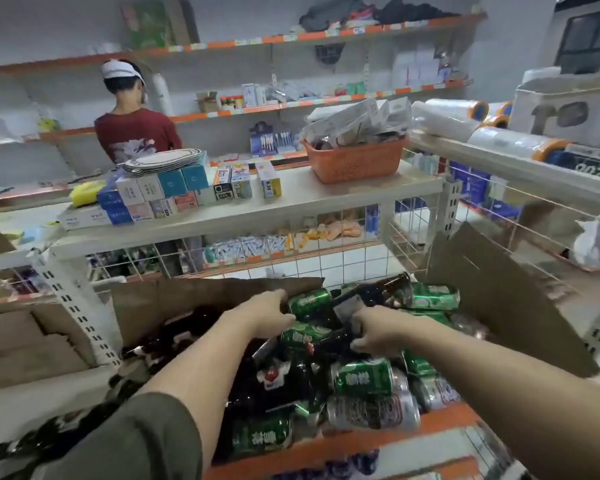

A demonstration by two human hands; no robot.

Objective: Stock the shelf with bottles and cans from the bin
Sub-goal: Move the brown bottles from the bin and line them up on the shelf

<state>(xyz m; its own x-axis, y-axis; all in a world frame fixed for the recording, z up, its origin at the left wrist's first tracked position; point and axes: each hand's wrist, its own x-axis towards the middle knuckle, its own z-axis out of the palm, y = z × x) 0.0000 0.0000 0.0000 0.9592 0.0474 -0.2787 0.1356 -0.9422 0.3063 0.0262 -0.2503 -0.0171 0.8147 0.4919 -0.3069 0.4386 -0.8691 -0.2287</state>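
In the near bin point(187, 299), we curled the left hand point(271, 311) round a green can point(310, 303) and the right hand point(378, 332) round a dark bottle point(352, 320), judging that a straight lift would keep neighbouring cans point(364, 377) from rolling.

At least six green cans point(364, 377), two silver cans point(373, 410), one orange basket point(354, 164), one other person point(136, 133)

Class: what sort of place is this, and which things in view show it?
Probably a small shop: white metal shelves with orange label strips, small stacked cardboard boxes of goods, and a pile of green drink cans and dark brown glass bottles.
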